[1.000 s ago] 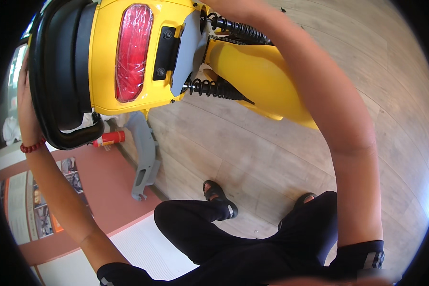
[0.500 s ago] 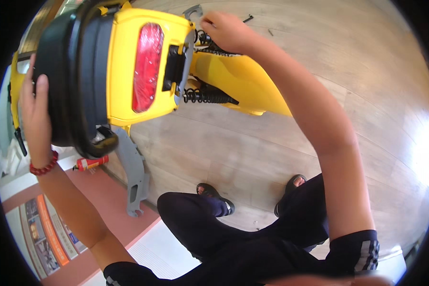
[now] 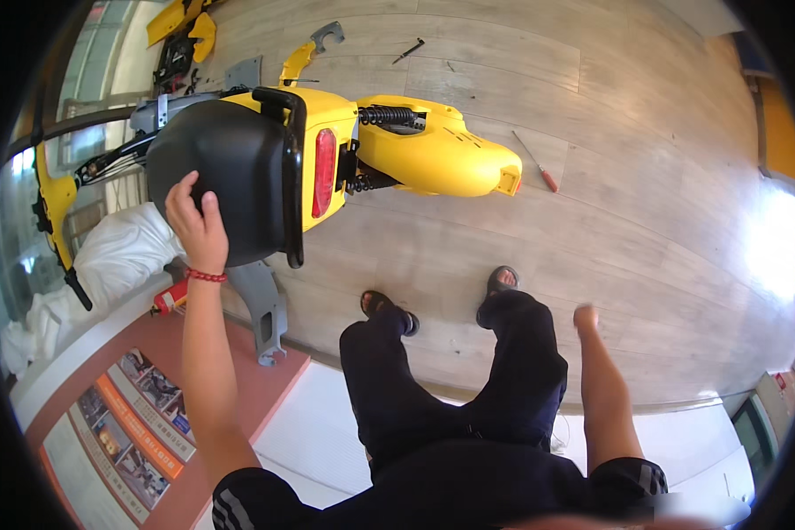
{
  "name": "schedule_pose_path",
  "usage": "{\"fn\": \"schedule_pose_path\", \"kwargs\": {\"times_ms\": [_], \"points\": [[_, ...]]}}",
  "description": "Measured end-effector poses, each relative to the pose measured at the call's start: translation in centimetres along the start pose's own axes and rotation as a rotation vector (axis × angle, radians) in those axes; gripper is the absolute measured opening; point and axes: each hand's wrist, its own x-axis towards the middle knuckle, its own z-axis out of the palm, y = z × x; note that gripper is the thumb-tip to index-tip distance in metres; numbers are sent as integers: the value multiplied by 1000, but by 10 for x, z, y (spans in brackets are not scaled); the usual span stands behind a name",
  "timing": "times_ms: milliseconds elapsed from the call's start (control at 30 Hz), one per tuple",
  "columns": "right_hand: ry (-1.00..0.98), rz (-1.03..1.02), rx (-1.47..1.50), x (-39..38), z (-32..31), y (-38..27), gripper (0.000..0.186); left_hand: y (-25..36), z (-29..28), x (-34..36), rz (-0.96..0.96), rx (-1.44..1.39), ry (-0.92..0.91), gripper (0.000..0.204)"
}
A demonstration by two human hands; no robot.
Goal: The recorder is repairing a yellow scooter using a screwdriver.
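A yellow electric scooter stands in front of me, its rear pointing right. My left hand lies on the side of its black seat, fingers slightly apart. A black grab rail curves behind the seat, above the red tail light. Coil spring shocks show beside the yellow rear fender. My right hand is out over the floor to the right, away from the scooter; its fingers are smeared and I cannot make out anything in it.
A red-handled screwdriver and a black tool lie on the wooden floor. Yellow body panels lie at the far left. Near my left arm are a curved grey panel, a fire extinguisher and white cloth.
My right hand has left the scooter's rear and swung back to my right side. My left hand stays on the seat. The view has drawn back, showing more of the scooter and floor.
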Motion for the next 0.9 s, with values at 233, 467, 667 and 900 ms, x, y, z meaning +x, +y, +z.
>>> {"fn": "schedule_pose_path", "kwargs": {"times_ms": [233,467,667,900], "points": [[-471,-260,-253,-120,22,47,14,21,4,14,-23,-2,-8,33],[185,171,945,-74,-218,-32,22,27,1,7,-67,-70,-37,34],[309,-4,722,-11,-419,-88,27,28,-2,14,-123,-195,-93,34],[440,-297,323,105,-572,-145,23,27,-11,16,-335,-230,-229,27]]}}
